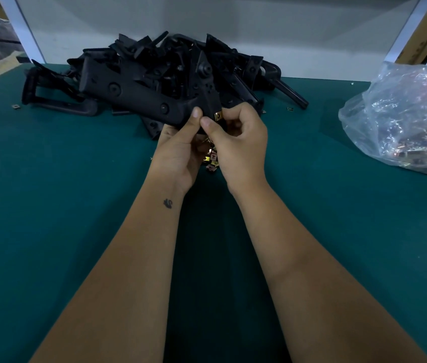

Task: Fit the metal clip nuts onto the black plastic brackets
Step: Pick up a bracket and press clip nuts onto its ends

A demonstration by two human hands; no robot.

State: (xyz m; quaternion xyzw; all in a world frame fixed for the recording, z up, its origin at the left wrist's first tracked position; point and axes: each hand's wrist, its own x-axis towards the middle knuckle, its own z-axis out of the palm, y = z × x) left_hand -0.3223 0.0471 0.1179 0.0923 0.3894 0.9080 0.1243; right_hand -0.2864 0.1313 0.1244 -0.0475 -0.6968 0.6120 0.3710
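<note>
I hold a long black plastic bracket [134,94] above the green table, its near end between both hands. My left hand [181,148] grips that end from below, thumb up against it. My right hand [238,142] curls round the same end, its thumb pressing beside a brass-coloured clip nut [218,116] that sits on the bracket's edge. A small heap of loose clip nuts [212,159] lies on the table under my hands, partly hidden by them.
A big pile of black brackets [181,64] fills the far middle of the green table [50,205]. A clear plastic bag [403,119] holding more clip nuts lies at the right. Stray nuts [15,106] lie near the pile. A white panel stands behind.
</note>
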